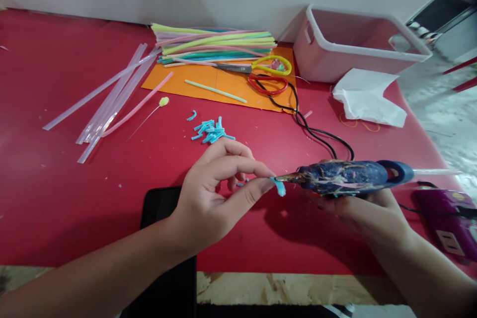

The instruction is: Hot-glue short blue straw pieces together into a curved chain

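Observation:
Between thumb and forefinger, my left hand (219, 184) pinches a short blue piece of pipe cleaner (280, 188). My right hand (365, 213) is wrapped round a dark blue hot glue gun (343, 178), its fingers partly hidden beneath the body. The gun lies level, pointing left, and its metal nozzle meets the blue piece at my left fingertips. A clear glue stick (436, 172) sticks out of its back end. Just beyond my left hand lies a small pile of cut blue pipe cleaner pieces (213, 130).
Pipe cleaners (216, 42) and scissors (246, 68) rest on orange card (179, 83). Glue sticks (115, 94) and a yellow-tipped wire (163, 102) lie left. A plastic bin (316, 54), white paper (365, 94), purple power socket (443, 223) and black cord (316, 131) are right. A black phone-like slab (160, 278) is near.

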Available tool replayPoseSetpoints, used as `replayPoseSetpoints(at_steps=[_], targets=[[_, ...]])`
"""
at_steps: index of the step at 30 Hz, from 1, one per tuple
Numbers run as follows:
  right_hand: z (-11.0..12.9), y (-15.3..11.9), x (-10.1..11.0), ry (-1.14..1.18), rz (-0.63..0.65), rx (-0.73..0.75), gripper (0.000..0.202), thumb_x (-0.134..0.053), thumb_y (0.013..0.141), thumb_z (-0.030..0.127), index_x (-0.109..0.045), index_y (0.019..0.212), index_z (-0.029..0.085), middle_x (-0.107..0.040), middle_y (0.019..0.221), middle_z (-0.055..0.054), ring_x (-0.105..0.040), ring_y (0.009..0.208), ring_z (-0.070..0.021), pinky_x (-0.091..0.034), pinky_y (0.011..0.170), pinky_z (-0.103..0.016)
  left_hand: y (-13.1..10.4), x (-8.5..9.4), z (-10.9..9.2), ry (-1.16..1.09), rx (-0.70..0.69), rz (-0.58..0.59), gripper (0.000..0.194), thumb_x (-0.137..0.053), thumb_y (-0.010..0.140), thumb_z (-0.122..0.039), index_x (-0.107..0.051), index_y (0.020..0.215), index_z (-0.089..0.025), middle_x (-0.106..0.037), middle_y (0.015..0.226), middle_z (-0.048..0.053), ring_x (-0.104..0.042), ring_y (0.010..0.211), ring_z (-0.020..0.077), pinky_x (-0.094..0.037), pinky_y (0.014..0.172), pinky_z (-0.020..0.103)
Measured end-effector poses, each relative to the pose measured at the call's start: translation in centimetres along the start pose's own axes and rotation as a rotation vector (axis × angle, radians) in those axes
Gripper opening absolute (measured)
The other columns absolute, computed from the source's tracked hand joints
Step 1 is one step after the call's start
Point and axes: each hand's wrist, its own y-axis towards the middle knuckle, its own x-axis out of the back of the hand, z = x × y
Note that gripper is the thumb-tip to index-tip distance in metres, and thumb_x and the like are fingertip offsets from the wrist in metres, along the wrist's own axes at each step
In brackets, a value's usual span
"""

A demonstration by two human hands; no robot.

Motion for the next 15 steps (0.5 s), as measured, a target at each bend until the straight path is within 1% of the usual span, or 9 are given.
replayPoseSetpoints(at_steps=[4,9,12,15], targets=[[0.7,0.1,-0.2,-0.007,0.010,-0.018,0.025,-0.091,0.066,0.034,-0.079,0.088,0.028,-0.075,0.068,-0.001,-0.065,0.057,-0.0179,-0.055,0.049,-0.027,0.0,-0.1,0.0,-0.022,0.003,-0.006,0.007,-0.076,0.087,-0.011,-0.076,0.088,-0.018,-0.060,0.090,0.003,-0.061,0.072,0.0109,-0.054,0.058,0.023],[0.9,0.1,-0.3,-0.019,0.018,-0.045,0.022,-0.091,0.067,0.034,-0.080,0.083,0.026,-0.074,0.066,0.000,-0.065,0.055,-0.0151,-0.055,0.050,-0.023,0.0,-0.1,-0.1,-0.040,0.032,-0.015,0.007,-0.076,0.086,-0.011,-0.076,0.087,-0.018,-0.060,0.090,0.003,-0.060,0.073,0.0107,-0.053,0.059,0.022],[1.0,0.1,-0.3,-0.017,0.031,0.004,0.025,-0.090,0.069,0.035,-0.081,0.090,0.027,-0.073,0.066,0.000,-0.065,0.054,-0.0147,-0.055,0.049,-0.022,0.0,-0.2,0.0,-0.041,0.029,-0.015,0.007,-0.076,0.086,-0.011,-0.076,0.088,-0.018,-0.059,0.091,0.002,-0.059,0.071,0.0098,-0.053,0.060,0.022],[1.5,0.2,-0.3,-0.082,0.051,0.095,0.029,-0.088,0.073,0.036,-0.080,0.099,0.029,-0.075,0.073,0.000,-0.067,0.059,-0.0159,-0.057,0.052,-0.023,-0.1,-0.2,0.2,-0.020,-0.012,-0.022,0.008,-0.075,0.088,-0.011,-0.075,0.090,-0.018,-0.060,0.090,0.002,-0.060,0.074,0.0105,-0.054,0.060,0.021]])
